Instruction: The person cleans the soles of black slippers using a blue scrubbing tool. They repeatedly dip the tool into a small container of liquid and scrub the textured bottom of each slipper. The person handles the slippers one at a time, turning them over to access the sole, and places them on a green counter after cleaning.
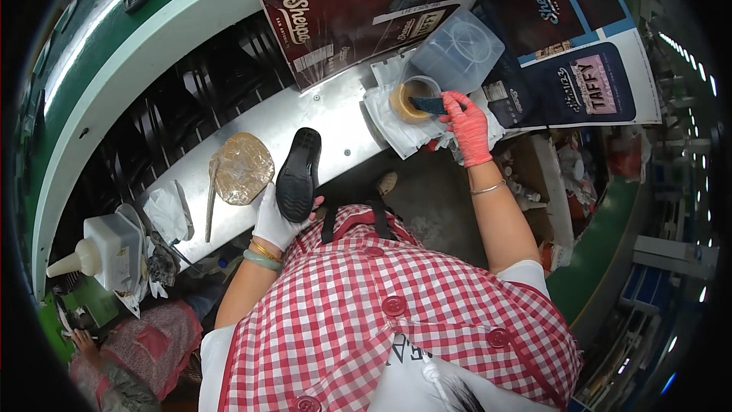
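My left hand (274,217), in a white glove, holds a black shoe sole (298,174) by its lower end, tread side facing up. The sole is above the edge of the metal ledge. In a coral-red glove, my right hand (467,128) is closed on a dark blue brush (428,105). The brush dips into a small cup (402,111) with a tan-yellow inside. Its working end is hidden in the cup. White paper (386,116) lies under the cup.
A translucent plastic container (460,49) stands behind the cup, beside printed cardboard (587,84). On the ledge lie a round plastic-wrapped brown lump (242,169) and a thin stick (210,202). A white nozzle bottle (107,252) stands left. Another person (145,343) is at lower left.
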Demonstrator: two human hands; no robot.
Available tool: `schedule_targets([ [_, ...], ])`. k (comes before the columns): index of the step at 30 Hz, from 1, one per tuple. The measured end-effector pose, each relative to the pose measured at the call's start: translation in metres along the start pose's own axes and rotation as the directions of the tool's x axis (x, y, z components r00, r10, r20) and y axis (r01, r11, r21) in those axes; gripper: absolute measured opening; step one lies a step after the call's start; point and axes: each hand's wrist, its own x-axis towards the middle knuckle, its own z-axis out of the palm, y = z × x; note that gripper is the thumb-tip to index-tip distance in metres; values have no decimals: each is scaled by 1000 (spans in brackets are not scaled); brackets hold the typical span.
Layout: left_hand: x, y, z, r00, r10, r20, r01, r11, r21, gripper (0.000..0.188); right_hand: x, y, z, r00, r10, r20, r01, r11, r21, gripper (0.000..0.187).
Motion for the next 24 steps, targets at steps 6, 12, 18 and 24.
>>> schedule_targets([
  [6, 5, 1, 4, 996, 10, 93, -8, 1000, -18, 57, 5, 6, -5, 999, 24, 29, -24, 1000, -2, 30],
  [12, 11, 9, 52, 953, 63, 297, -20, 989, -146, 56, -34, -12, 11, 966, 56, 251, -168, 877, 451, 26],
  [18, -1, 9, 97, 915, 145, 377, -48, 966, -255, 60, -116, -90, 63, 937, -104, 334, -55, 899, 435, 25],
  [24, -19, 4, 117, 890, 201, 409, -86, 955, -284, 59, -137, -103, 74, 945, -122, 304, -25, 899, 437, 24],
])
